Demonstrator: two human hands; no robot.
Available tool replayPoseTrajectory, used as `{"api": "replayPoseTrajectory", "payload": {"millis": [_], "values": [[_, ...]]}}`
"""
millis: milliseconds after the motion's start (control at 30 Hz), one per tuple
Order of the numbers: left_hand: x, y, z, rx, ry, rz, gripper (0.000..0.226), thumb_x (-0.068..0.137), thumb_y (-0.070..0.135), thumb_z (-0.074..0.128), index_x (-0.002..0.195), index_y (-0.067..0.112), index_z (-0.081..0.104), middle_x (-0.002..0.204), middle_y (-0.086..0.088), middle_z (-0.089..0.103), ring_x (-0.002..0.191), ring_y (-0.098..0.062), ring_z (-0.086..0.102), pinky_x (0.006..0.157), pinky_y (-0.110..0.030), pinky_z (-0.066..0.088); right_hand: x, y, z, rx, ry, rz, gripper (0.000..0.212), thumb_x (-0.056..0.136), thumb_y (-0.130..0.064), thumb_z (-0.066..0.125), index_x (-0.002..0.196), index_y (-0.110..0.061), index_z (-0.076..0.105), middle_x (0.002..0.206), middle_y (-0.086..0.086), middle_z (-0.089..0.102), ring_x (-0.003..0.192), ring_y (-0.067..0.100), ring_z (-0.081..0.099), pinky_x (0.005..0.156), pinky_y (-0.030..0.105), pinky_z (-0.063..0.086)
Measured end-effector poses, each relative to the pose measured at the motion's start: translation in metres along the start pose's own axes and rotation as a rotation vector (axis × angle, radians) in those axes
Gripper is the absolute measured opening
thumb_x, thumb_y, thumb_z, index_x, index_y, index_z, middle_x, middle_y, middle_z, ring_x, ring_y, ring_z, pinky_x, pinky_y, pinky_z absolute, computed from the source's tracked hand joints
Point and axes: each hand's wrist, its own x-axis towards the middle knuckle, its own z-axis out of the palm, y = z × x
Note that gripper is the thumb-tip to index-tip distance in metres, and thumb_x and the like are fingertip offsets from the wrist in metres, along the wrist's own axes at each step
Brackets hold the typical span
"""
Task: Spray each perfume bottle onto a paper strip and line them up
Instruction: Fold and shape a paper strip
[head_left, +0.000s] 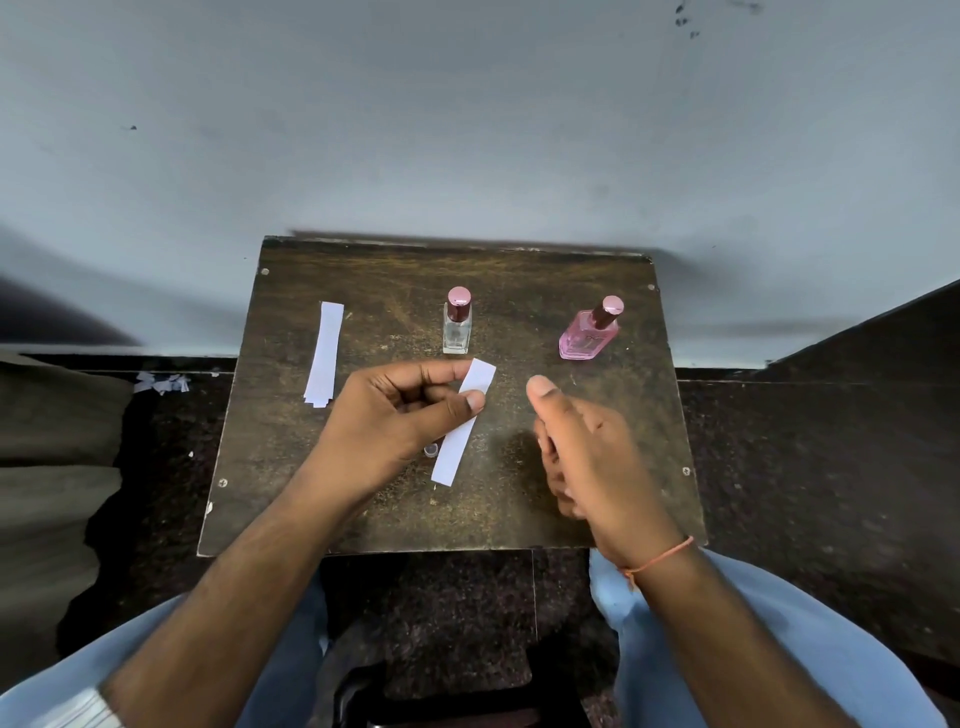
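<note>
Your left hand (395, 410) pinches a white paper strip (462, 423) between thumb and curled fingers, near the strip's far end, so that it slants down toward you above the wooden table (597, 291). Just left of the strip's near end, a small clear cap (431, 450) lies on the table, partly hidden by your hand. Your right hand (587, 452) hovers to the right of the strip, fingers relaxed, thumb raised, holding nothing; an orange thread (660, 558) circles its wrist. Beyond the strip's far end stands a clear perfume bottle (457, 323) with a pink cap. Farther right stands a pink perfume bottle (589, 332), also capped. At the table's left lies a stack of spare strips (324, 353), well apart from the bottles.
</note>
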Motion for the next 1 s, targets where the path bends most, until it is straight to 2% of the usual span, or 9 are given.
{"api": "replayPoseTrajectory", "payload": {"millis": [100,233,367,467,567,667,767,867,1000], "values": [[0.000,-0.001,0.000,0.015,-0.008,0.026,0.040,0.077,0.019,0.086,0.116,0.013,0.083,0.087,-0.009,0.075,0.085,-0.018,0.067,0.088,-0.032,0.058,0.000,0.004,0.003,-0.153,0.125,-0.192,0.074,0.088,-0.076,0.058,0.060,-0.011,0.037,0.055,-0.002,0.033,0.054,0.015,0.034,0.055,0.035,0.031],[-0.001,-0.004,0.002,0.015,-0.039,0.042,0.038,0.077,0.015,0.086,0.115,0.013,0.083,0.086,-0.006,0.077,0.083,-0.015,0.068,0.082,-0.023,0.060,0.001,0.006,0.004,-0.186,0.168,-0.247,0.077,0.090,-0.072,0.062,0.062,-0.002,0.044,0.058,0.014,0.038,0.056,0.015,0.038,0.058,0.043,0.036],[-0.002,-0.007,0.004,0.050,-0.104,0.072,0.041,0.079,0.013,0.085,0.119,0.009,0.081,0.084,-0.003,0.079,0.077,-0.008,0.069,0.076,-0.017,0.058,0.000,0.006,0.004,-0.221,0.172,-0.242,0.070,0.088,-0.070,0.061,0.061,-0.008,0.043,0.056,-0.006,0.032,0.056,0.011,0.034,0.056,0.035,0.032],[-0.002,-0.010,0.006,0.054,-0.137,0.084,0.043,0.080,0.012,0.085,0.122,0.006,0.079,0.082,-0.002,0.077,0.077,-0.009,0.066,0.075,-0.018,0.057,-0.001,0.007,0.004,-0.235,0.168,-0.251,0.065,0.088,-0.071,0.059,0.059,-0.013,0.048,0.056,-0.008,0.033,0.056,0.009,0.035,0.055,0.032,0.032],[-0.002,-0.012,0.007,0.047,-0.159,0.081,0.038,0.083,0.001,0.082,0.121,0.004,0.078,0.075,0.009,0.074,0.071,-0.001,0.063,0.072,-0.013,0.054,-0.001,0.008,0.005,-0.246,0.164,-0.249,0.063,0.089,-0.068,0.057,0.060,-0.013,0.051,0.055,-0.010,0.035,0.055,0.008,0.035,0.055,0.033,0.032],[0.000,-0.015,0.006,0.058,-0.162,0.078,0.037,0.085,-0.007,0.080,0.122,0.002,0.077,0.073,0.012,0.073,0.069,0.003,0.063,0.070,-0.011,0.053,-0.001,0.008,0.004,-0.229,0.158,-0.249,0.060,0.090,-0.068,0.057,0.059,-0.017,0.052,0.055,-0.012,0.034,0.055,0.007,0.035,0.054,0.030,0.030],[0.000,-0.016,0.005,0.067,-0.158,0.074,0.038,0.087,-0.007,0.080,0.124,-0.001,0.076,0.073,0.012,0.072,0.068,0.003,0.062,0.070,-0.011,0.052,0.000,0.008,0.005,-0.247,0.146,-0.244,0.066,0.090,-0.073,0.055,0.065,-0.013,0.063,0.057,-0.011,0.035,0.057,0.008,0.037,0.057,0.032,0.033],[0.000,-0.015,0.005,0.071,-0.149,0.063,0.039,0.087,-0.005,0.080,0.125,0.000,0.076,0.072,0.013,0.071,0.068,0.003,0.062,0.070,-0.010,0.051,0.000,0.008,0.005,-0.236,0.148,-0.249,0.070,0.091,-0.072,0.056,0.063,-0.008,0.052,0.057,-0.009,0.032,0.058,0.010,0.035,0.058,0.035,0.032],[-0.001,-0.013,0.005,0.063,-0.137,0.050,0.039,0.085,0.001,0.083,0.123,0.005,0.078,0.076,0.008,0.073,0.073,-0.002,0.064,0.074,-0.014,0.055,0.000,0.006,0.004,-0.195,0.156,-0.265,0.060,0.093,-0.063,0.057,0.057,-0.019,0.039,0.057,-0.007,0.030,0.057,0.011,0.032,0.057,0.038,0.028]]}}
